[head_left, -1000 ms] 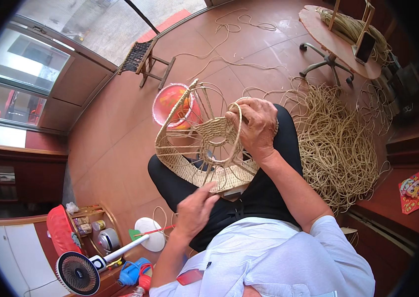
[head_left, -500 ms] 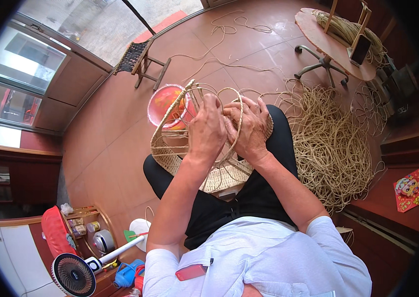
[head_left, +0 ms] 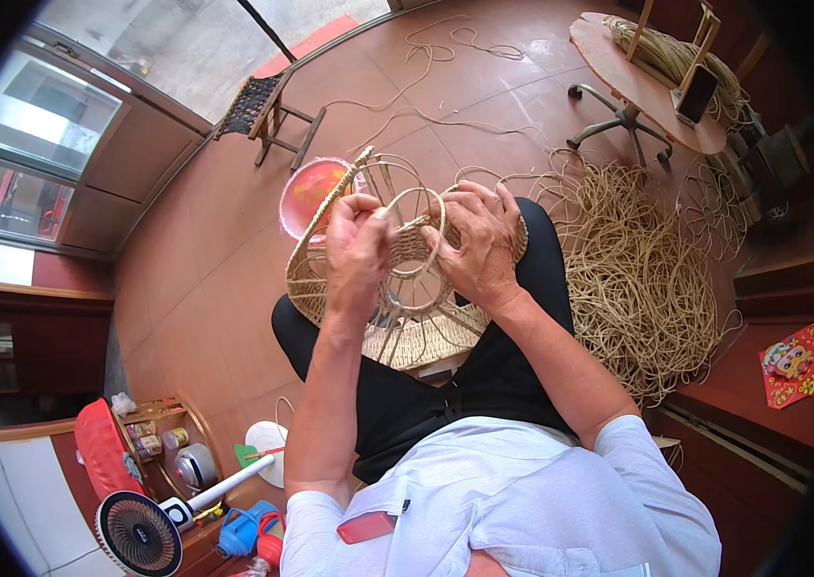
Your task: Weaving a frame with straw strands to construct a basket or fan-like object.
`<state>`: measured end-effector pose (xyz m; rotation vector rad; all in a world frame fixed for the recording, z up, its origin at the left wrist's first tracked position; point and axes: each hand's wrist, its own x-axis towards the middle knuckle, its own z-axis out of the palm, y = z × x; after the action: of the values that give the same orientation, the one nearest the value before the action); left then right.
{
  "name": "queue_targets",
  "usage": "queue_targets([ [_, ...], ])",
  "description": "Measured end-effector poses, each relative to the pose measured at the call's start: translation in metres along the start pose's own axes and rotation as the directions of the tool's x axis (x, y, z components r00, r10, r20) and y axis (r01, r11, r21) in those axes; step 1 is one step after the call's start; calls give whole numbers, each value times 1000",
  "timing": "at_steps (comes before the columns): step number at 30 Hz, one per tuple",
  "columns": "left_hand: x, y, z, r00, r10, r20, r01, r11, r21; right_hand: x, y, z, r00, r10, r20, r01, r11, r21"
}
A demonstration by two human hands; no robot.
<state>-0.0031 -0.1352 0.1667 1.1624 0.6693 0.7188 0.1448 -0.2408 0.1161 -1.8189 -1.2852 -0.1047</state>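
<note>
A partly woven basket (head_left: 307, 287) of tan straw cord rests across my lap, with a braided rim, bare ribs and an open ring in its middle. My left hand (head_left: 359, 255) is closed at the basket's left side, fingers curled and slightly blurred, pinching a cord. From there a loop of cord (head_left: 416, 190) arches toward my right hand (head_left: 477, 245). That hand is closed over the basket's right part, thumb pressed inward and fingers over the edge. What lies under its fingers is mostly hidden. Below both hands shows a densely woven band (head_left: 426, 343).
A big tangled heap of cord (head_left: 638, 279) lies right of my knee. Beyond my left knee stands a red-pink bucket (head_left: 306, 207). Farther off are a small folding stool (head_left: 272, 120) and a round wheeled table (head_left: 609, 58). A fan (head_left: 142, 532) stands at lower left.
My left hand has moved left and slightly down, away from my right hand, drawing the cord loop leftward. The ring in the basket's middle is now exposed. My right hand stays nearly in place.
</note>
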Motion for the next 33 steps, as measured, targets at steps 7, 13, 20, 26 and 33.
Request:
queue_targets([
  [7,-17,-5,-35,994,27,-109,-22,999,42,-5,-10,-4,985,-109,-135,103,993,-52],
  [13,-13,0,-34,984,120,-132,-107,989,98,-8,-24,2,964,-234,-125,230,972,-42],
  [20,9,20,-38,968,227,-103,-204,960,193,-11,-26,9,969,-246,21,247,967,-57],
  [26,48,28,-11,962,268,49,-271,921,281,-17,-36,14,972,-209,111,220,971,-98],
  [33,31,20,-4,904,428,0,-392,829,399,-14,-36,14,977,-167,136,181,978,-102],
])
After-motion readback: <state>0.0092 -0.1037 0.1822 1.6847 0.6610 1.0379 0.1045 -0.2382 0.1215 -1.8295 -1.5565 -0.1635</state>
